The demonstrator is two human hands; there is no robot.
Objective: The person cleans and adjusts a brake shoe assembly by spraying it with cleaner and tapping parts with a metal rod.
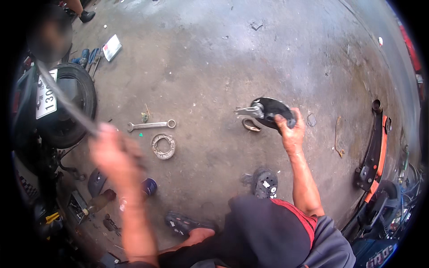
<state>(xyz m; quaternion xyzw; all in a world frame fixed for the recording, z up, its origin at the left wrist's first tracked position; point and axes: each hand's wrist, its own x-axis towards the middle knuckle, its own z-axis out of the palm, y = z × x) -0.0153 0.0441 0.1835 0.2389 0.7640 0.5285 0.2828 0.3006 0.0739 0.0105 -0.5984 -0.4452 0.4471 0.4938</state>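
My left hand (117, 149), smeared by motion, is raised at the left with its fingers closed round a long grey rod (69, 102). The rod slants up toward the upper left, and what its far end is like cannot be made out. At right of centre my right hand (290, 127) grips the edge of a black round brake plate (275, 112) with a silver lever (250, 110) sticking out to the left. Beside the plate, lower on the floor, lies a small curved metal piece (251, 125). A combination wrench (152, 125) and a ring-shaped pair of brake shoes (155, 149) lie between my hands.
A motorcycle wheel (89, 96) stands at the left, with a white box (111, 47) and blue-handled tools (93, 57) beyond it. A blue can (149, 186) is near my left forearm. At right lies a black and orange part (380, 147). Another person's foot (87, 16) shows top left.
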